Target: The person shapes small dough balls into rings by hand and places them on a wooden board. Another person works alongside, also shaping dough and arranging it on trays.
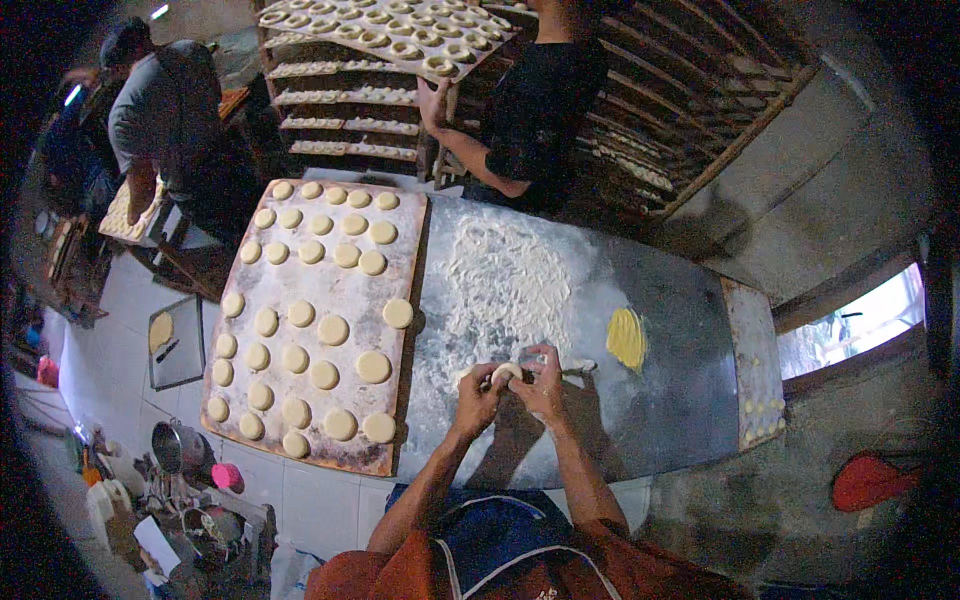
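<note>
Both my hands work over the metal tabletop (pixel 680 300), close to its near side. Between my fingers is a small pale piece of dough (pixel 507 373). My left hand (pixel 482 395) pinches it from the left. My right hand (pixel 541 388) grips it from the right, with its fingers curled. Just past my hands, a wide patch of white flour or wet dough (pixel 508 275) is spread over the metal. A yellow smear of soft dough or fat (pixel 627 340) lies to the right. By my right hand rests a thin pale strip (pixel 580 367), its kind unclear.
At left a large board (pixel 280 340) carries rows of round dough pieces. A narrower board (pixel 752 300) stands at the right end. Across the table a person (pixel 545 110) holds a tray of dough rings (pixel 390 35) by racks. Another person (pixel 180 120) works far left. Pots (pixel 180 447) stand lower left.
</note>
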{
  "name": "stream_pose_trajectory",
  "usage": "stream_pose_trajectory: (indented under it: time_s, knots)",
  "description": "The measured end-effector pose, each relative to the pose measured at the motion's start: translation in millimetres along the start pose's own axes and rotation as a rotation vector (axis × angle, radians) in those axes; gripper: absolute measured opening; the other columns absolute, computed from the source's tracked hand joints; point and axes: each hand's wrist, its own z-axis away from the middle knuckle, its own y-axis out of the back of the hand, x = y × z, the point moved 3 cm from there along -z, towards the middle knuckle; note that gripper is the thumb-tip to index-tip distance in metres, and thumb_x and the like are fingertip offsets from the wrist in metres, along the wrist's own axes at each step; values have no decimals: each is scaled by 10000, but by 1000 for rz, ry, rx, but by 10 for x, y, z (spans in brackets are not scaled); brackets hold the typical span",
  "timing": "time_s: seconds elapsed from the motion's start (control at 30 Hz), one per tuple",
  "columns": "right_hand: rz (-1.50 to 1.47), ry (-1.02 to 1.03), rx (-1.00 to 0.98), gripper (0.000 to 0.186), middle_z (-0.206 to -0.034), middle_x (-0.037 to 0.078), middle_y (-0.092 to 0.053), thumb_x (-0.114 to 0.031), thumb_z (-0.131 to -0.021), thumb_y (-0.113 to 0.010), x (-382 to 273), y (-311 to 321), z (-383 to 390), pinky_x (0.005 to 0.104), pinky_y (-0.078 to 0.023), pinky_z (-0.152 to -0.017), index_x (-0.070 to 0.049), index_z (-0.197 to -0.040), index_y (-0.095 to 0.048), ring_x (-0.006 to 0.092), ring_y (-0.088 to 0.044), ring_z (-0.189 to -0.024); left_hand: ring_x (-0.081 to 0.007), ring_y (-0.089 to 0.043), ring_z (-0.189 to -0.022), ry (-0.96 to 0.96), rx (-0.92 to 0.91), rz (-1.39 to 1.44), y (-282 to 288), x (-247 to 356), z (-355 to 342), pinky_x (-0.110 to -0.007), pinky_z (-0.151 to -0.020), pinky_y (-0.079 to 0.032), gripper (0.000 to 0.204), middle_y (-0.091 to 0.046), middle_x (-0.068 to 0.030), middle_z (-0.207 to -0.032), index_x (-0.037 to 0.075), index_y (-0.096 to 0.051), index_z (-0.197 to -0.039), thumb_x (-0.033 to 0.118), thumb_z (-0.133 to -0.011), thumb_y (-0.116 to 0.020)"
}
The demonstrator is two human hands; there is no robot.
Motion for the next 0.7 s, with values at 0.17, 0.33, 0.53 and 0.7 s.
stream_pose_trajectory:
  time_s: [0.17,0.33,0.53,0.7]
  knots:
    - [-346,-270,-358,569,-1014,105,-575,47,-677,-641,-233,69,-11,295,-509,-775,-39,-1199,-430,204,-612,-910,-151,-605,-837,228,-86,457,-65,35,-14,-290,-702,-493,331,-630,-87,-944,28,-499,-1206,103,-903,-609]
    - [-332,-324,-209,283,-926,39,-561,-148,-802,-563,189,286,-93,273,-509,-671,-62,-1072,-549,170,-611,-790,-113,-523,-693,62,-224,397,-274,225,89,-243,-575,-421,464,-565,-27,-884,110,-413,-1152,-120,-786,-581]
    - [-747,-450,41,378,-699,21,-550,-383,-941,-409,-44,416,44,269,-427,-540,-76,-816,-593,122,-539,-617,-186,-530,-680,-81,-21,271,-556,211,63,-313,-570,-407,204,-498,-69,-783,65,-369,-1005,147,-857,-482]
    - [136,-78,-252,511,-761,72,-598,-424,-971,-337,276,598,0,289,-422,-494,-6,-944,-630,102,-533,-633,-236,-509,-670,-270,203,-208,-888,-18,29,-427,-620,-438,278,-407,-102,-693,32,-384,-842,291,-929,-434]
